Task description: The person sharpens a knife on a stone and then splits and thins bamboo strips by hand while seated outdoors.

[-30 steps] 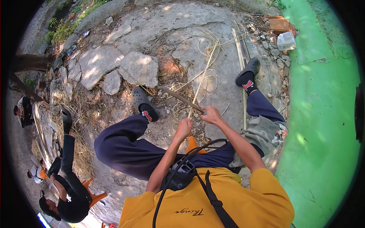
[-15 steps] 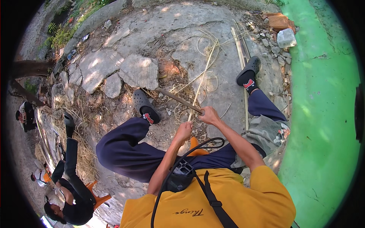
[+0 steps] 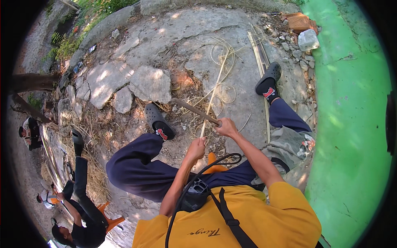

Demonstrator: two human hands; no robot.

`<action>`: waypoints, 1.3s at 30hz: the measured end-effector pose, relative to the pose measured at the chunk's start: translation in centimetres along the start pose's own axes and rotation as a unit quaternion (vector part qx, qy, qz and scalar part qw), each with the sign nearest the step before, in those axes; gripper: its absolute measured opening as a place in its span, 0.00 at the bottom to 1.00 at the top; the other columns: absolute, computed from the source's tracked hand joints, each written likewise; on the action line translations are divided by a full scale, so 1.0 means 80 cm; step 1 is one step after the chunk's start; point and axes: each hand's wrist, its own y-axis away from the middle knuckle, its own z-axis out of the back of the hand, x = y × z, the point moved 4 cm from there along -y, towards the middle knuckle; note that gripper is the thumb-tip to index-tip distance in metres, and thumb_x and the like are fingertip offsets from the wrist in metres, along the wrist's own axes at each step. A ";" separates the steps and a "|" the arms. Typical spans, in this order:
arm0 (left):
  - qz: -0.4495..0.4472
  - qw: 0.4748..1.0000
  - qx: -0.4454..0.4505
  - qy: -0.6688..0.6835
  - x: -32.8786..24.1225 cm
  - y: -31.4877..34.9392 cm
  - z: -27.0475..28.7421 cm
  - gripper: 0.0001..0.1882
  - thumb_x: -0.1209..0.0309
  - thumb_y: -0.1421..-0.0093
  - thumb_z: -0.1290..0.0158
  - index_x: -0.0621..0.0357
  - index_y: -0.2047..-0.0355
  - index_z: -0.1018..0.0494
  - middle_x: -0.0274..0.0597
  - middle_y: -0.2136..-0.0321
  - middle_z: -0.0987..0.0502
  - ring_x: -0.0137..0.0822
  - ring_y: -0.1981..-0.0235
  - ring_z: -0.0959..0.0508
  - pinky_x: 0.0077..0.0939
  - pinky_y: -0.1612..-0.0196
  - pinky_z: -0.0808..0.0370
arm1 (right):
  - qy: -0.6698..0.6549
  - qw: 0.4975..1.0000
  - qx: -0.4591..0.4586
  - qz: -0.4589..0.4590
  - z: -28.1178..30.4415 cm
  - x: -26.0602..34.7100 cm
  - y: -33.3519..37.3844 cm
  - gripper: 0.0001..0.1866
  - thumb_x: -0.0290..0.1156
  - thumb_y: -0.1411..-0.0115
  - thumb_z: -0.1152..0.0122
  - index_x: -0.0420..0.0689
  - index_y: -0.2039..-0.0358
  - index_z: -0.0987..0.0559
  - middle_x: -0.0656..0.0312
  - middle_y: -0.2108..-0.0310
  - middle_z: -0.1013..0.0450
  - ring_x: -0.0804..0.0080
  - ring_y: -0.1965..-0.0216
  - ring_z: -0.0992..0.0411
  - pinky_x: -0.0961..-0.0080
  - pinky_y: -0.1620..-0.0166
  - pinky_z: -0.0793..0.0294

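Observation:
My left hand (image 3: 196, 149) is closed around the near end of a long, pale bamboo strip (image 3: 218, 84), which runs away from me over the ground between my feet. In my right hand (image 3: 226, 127) is a long, dull brown knife (image 3: 193, 109), its far end pointing left and away from me. The knife crosses the strip just ahead of my hands; whether the two touch, I cannot tell. Thin curled shavings (image 3: 225, 93) lie beneath and around the strip.
Several more strips (image 3: 257, 51) lie by my right shoe (image 3: 269, 78). Broken concrete slabs (image 3: 151, 82) lie ahead of my left shoe (image 3: 159, 121). Green flooring (image 3: 351, 124) borders the right, with bricks and a pale block (image 3: 308, 40) at its edge. Another person (image 3: 84, 219) sits at lower left.
My left hand has drawn slightly left and toward me, lengthening the gap to my right hand. The knife stays across the strip. The seated person's arm has shifted.

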 end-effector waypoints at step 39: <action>0.024 0.997 0.023 -0.068 -0.055 0.114 0.044 0.15 0.58 0.28 0.56 0.53 0.68 0.38 0.25 0.84 0.44 0.21 0.88 0.46 0.20 0.86 0.48 | -0.062 0.992 -0.019 -0.111 0.027 -0.004 -0.031 0.19 0.45 0.54 0.36 0.45 0.66 0.15 0.49 0.72 0.21 0.50 0.65 0.21 0.60 0.59 0.22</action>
